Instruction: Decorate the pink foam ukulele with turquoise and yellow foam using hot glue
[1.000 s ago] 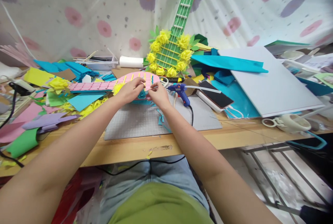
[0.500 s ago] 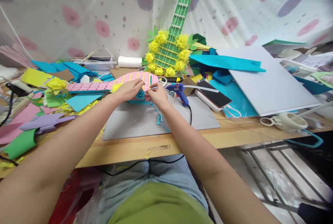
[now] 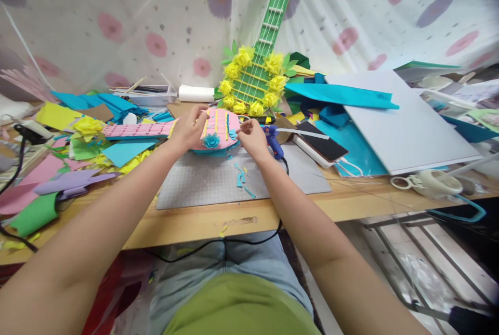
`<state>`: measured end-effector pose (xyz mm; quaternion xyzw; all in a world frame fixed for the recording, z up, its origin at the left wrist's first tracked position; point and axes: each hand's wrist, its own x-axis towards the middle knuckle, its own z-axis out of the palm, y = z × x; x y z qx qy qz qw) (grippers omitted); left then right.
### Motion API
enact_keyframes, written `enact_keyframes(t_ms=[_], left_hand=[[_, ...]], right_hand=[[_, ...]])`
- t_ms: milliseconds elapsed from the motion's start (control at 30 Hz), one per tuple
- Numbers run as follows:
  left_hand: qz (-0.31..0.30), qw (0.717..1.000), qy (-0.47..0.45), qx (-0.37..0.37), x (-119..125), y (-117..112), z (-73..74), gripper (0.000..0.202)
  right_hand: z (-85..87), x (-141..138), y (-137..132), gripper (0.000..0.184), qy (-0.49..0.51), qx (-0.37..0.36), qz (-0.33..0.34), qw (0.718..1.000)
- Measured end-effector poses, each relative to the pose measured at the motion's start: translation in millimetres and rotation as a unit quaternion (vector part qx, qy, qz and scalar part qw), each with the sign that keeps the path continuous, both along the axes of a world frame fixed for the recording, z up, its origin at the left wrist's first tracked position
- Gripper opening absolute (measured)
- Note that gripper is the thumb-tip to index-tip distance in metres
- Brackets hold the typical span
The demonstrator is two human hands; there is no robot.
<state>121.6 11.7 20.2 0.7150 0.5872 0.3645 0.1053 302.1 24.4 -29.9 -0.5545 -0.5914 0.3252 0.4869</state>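
Observation:
A pink craft guitar (image 3: 221,142) with yellow strips and a blue underside lies on a grey cutting mat (image 3: 187,184), its neck pointing left. A blue paper flower (image 3: 211,141) sits on the near side of its body. My left hand (image 3: 189,130) rests over the guitar body where it meets the neck, fingers extended and apart. At the body's right end is my right hand (image 3: 252,138), fingertips pinched together beside small blue paper pieces (image 3: 233,134). What those fingertips hold, if anything, is too small to make out. A blue glue gun (image 3: 275,144) lies just right of that hand.
A green craft guitar (image 3: 268,39) with yellow flowers leans upright behind. To the right lie a phone (image 3: 322,140), blue sheets and a large white board (image 3: 405,122). Coloured paper scraps (image 3: 70,182) cover the left side. The glue gun's black cord hangs over the table edge.
My hands have moved apart: the left slid left along the guitar body, the right shifted right to its end. The blue flower between them is now uncovered.

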Motion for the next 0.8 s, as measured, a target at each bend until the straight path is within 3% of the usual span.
enact_keyframes(t_ms=[100,233,333,600,800], left_hand=[[-0.001,1.0,0.007,0.026,2,-8,-5.5,0.035],[-0.097,0.992,0.079,0.015,7,-15,-19.6,0.037],[-0.125,0.985,0.115,0.016,11,-15,-26.5,0.035],[-0.112,0.987,0.108,0.046,13,-13,-23.5,0.042],[-0.038,0.996,0.046,0.067,3,-16,-17.1,0.038]], right_hand=[[-1.3,16,-2,0.017,-0.069,0.032,-0.008,0.997],[-2.4,16,-5,0.019,-0.156,0.046,0.019,0.987],[1.2,6,-3,0.022,-0.221,0.056,0.026,0.973],[12.3,-13,1,0.025,-0.37,0.044,0.006,0.928],[2.0,-10,6,0.023,-0.285,0.056,0.006,0.957]])
